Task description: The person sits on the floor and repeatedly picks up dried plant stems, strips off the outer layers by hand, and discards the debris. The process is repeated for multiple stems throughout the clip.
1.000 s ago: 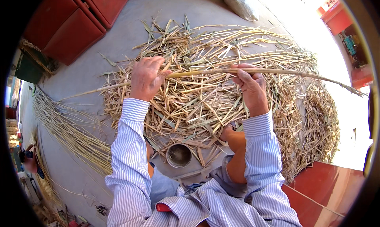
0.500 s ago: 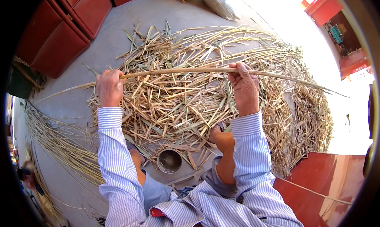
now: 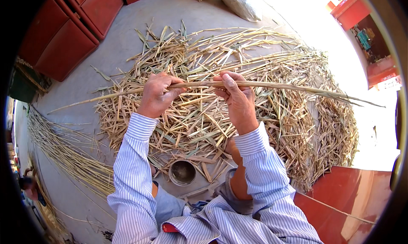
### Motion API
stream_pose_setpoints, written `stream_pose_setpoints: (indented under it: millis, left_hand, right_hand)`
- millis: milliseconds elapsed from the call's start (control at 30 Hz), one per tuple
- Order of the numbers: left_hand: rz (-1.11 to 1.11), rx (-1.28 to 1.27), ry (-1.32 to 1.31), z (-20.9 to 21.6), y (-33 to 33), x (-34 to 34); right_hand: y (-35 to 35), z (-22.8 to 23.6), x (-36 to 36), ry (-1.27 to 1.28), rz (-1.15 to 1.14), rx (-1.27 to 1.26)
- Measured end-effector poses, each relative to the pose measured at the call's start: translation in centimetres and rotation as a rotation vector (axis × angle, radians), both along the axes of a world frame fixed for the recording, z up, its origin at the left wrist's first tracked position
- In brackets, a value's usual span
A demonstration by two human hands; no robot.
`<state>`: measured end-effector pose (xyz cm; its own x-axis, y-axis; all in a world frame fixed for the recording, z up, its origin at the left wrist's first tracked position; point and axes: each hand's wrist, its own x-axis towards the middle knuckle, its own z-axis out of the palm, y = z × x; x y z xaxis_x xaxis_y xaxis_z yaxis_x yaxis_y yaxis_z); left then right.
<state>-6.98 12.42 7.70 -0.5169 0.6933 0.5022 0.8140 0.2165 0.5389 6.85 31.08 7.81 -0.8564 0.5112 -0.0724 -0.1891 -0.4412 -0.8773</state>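
A long pale straw-coloured reed stalk (image 3: 280, 87) stretches horizontally across the view above a big heap of dry stalks and husks (image 3: 212, 116). My left hand (image 3: 156, 95) is closed around the stalk left of its middle. My right hand (image 3: 236, 95) grips it a short way to the right, thumb on top. The stalk's thin left end points toward the lower left and its leafy right end reaches past the heap. Both forearms wear blue-striped sleeves.
A small round metal cup (image 3: 182, 172) stands on the grey concrete floor (image 3: 85, 86) by my knees. A bundle of long stripped reeds (image 3: 63, 154) lies at the left. Red doors (image 3: 63, 31) stand at the upper left, a red step (image 3: 348, 197) at the lower right.
My left hand has slid back to the right along the stalk and now sits close to my right hand. The stalk has shifted leftward through the view.
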Motion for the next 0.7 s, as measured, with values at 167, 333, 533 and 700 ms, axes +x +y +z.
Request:
stream_pose_setpoints:
  millis: [167, 333, 533, 700]
  left_hand:
    - [0.025, 0.025, -0.316, -0.6, -0.2, 0.0]
    - [0.054, 0.275, -0.717, -0.8, 0.2, -0.2]
    - [0.222, 0.758, -0.791, -1.0, -3.9, -4.4]
    - [0.051, 1.134, -0.977, -0.2, -9.3, -7.5]
  right_hand:
    - [0.4, -0.3, 0.3, -0.004, 0.008, -0.021]
    - [0.7, -0.2, 0.3, 0.038, 0.000, -0.030]
    - [3.5, -0.6, 0.7, 0.023, -0.038, -0.078]
    - [4.8, -1.3, 1.0, -0.015, -0.093, -0.042]
